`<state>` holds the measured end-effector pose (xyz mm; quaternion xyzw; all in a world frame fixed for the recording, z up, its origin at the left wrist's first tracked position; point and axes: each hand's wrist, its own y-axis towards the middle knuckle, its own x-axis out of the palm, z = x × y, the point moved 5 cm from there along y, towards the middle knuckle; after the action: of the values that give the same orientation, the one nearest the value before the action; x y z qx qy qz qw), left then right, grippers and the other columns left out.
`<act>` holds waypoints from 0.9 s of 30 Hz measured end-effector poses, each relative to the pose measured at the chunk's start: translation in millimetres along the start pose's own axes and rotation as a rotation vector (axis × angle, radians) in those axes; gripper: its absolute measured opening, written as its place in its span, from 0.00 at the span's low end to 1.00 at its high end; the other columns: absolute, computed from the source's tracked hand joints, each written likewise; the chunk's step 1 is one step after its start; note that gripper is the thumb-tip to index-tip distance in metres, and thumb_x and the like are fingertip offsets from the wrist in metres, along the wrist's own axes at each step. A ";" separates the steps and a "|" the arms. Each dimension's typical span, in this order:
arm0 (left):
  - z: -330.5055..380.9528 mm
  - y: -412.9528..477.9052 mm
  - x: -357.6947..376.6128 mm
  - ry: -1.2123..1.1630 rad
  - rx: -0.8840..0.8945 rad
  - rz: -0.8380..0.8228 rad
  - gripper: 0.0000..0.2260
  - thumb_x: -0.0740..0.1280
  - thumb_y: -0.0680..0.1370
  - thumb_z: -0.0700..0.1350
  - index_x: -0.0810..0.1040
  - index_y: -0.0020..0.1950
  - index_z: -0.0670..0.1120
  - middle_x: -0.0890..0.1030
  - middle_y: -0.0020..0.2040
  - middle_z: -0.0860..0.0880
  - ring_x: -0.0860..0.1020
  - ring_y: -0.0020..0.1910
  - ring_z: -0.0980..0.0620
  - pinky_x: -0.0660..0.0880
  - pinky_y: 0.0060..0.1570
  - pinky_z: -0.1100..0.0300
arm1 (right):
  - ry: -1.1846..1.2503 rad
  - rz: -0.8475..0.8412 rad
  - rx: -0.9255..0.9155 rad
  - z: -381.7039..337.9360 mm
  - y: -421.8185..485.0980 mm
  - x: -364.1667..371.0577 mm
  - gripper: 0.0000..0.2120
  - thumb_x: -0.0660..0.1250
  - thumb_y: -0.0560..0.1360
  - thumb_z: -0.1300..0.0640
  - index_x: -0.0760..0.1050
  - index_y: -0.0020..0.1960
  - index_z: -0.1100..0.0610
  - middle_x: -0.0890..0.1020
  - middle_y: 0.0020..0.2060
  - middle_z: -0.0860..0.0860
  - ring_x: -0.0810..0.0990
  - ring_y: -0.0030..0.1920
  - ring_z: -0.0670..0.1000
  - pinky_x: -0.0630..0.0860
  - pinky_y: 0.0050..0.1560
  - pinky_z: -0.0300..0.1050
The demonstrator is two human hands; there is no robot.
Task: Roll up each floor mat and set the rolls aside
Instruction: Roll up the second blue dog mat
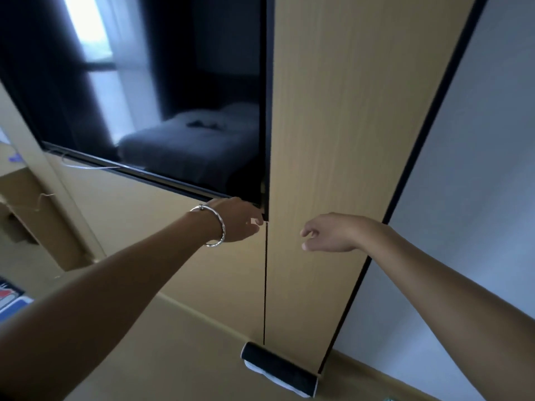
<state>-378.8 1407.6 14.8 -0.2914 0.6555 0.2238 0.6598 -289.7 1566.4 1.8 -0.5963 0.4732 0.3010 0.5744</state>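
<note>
A rolled-up dark floor mat [279,369] with a white underside lies on the floor against the foot of the wooden wall panel [341,140]. Both my arms reach forward, well above the roll. My left hand [241,219], with a silver bangle on the wrist, is up at the lower right corner of the wall-mounted TV [162,91], its fingers hidden behind the hand. My right hand [330,233] hovers in front of the panel, fingers loosely curled and holding nothing.
The dark TV screen reflects a bed and a window. A grey wall [477,183] runs along the right. A wooden shelf unit [31,215] stands at the left. A patterned red and blue piece [11,296] shows at the far left edge.
</note>
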 end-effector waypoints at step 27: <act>-401.8 -307.9 80.5 -0.238 -0.608 -0.018 0.12 0.61 0.79 0.52 0.77 0.60 0.57 0.82 0.54 0.55 0.79 0.53 0.52 0.75 0.56 0.54 | -0.442 -0.162 -0.558 -513.4 97.6 46.3 0.22 0.58 0.79 0.48 0.68 0.71 0.52 0.73 0.68 0.49 0.73 0.65 0.53 0.71 0.64 0.51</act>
<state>-462.1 903.4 -25.6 -0.4526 0.4743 0.4358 0.6166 -456.1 1068.8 2.7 -0.6862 0.1885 0.4938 0.4998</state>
